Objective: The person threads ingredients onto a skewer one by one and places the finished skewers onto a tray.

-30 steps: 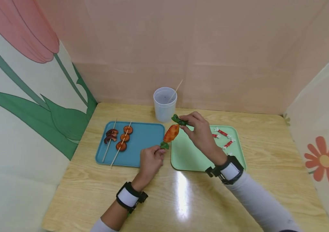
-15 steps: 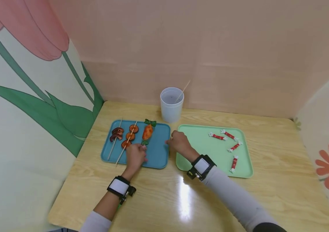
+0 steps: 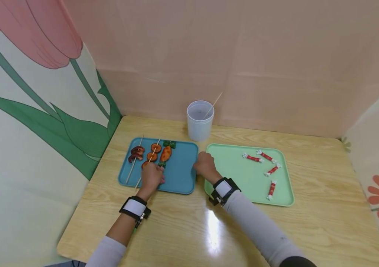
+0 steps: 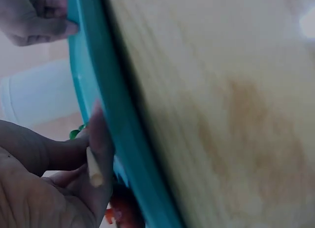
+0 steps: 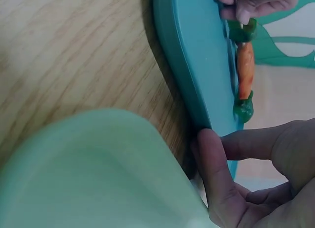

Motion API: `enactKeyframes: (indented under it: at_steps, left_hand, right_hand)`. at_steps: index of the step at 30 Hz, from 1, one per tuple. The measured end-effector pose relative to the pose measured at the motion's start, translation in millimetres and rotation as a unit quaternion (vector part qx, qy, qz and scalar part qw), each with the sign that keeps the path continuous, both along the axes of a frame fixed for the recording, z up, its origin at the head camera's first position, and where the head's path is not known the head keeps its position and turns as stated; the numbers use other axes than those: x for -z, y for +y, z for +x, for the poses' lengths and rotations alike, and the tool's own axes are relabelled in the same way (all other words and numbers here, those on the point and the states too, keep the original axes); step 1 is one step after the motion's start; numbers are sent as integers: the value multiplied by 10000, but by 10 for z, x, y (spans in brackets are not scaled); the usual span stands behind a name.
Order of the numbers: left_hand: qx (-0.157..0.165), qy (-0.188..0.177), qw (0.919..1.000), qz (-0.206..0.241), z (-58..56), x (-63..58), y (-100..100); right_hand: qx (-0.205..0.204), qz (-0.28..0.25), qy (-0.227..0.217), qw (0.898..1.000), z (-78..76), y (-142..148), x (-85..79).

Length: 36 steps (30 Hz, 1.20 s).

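Observation:
My left hand (image 3: 152, 176) pinches the bare stick end (image 4: 95, 174) of a skewer low over the blue tray (image 3: 184, 170). The skewer (image 3: 166, 154) has a glossy orange-red piece between two green pepper pieces, which show clearly in the right wrist view. To its left lie a skewer of round brown slices (image 3: 152, 156), partly behind my left hand, and a skewer of curled brown pieces (image 3: 137, 151). My right hand (image 3: 205, 165) grips the blue tray's right rim, thumb and finger at the edge (image 5: 189, 97).
A light green tray (image 3: 231, 181) stands close to the right, with several red-and-white wrapped candies (image 3: 271, 190) on it. Behind the trays, near the wall, a whitish cup (image 3: 200, 128) holds a thin stick (image 3: 216, 99).
The pepper skewer, held up between both hands a second ago, has come down left onto the blue tray. My right hand has let go of it and taken the tray's rim.

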<state>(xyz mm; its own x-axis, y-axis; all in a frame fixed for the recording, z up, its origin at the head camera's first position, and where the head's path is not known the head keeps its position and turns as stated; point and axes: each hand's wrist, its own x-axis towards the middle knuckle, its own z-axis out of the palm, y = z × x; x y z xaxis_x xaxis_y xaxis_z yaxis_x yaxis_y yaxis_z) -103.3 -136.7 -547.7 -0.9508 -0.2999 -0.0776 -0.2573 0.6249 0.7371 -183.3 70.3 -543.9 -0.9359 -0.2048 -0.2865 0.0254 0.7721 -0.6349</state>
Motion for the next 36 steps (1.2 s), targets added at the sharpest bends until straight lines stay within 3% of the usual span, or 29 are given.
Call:
enactKeyframes:
  at_steps: [4, 7, 14, 20, 25, 27, 28, 31, 36]
  left_hand:
    - [49, 262, 9947, -989, -12, -56, -21]
    - [78, 423, 9887, -1437, -13, -69, -20]
    - [255, 532, 9755, -2121, -31, -71, 14]
    - [313, 362, 9689, -2428, -45, -100, 27]
    - [382, -51, 9470, -3188, -92, -253, 8]
    - [391, 12, 9363, -3490, -136, -356, 20]
    - [413, 117, 9350, -3519, -165, -417, 39]
    - [511, 672, 9368, -3395, -301, -604, 149]
    - [685, 1483, 9638, -2108, -706, -888, 482]
  right_hand:
    - [37, 17, -127, 9999, 1, -2, -25]
    - [60, 30, -193, 9998, 1, -2, -30]
    - [155, 30, -341, 9993, -2, 1, -11]
    - [212, -60, -401, 9990, 4, -1, -9]
    - [-23, 58, 14, 10000, 14, 15, 14]
    - [-31, 217, 434, 9988, -5, 37, 8]
    - [15, 306, 678, 9972, -28, 54, 4]
    - [353, 191, 1279, 9910, -162, 118, 0]
    - [940, -1199, 1647, 9745, -494, 246, -7]
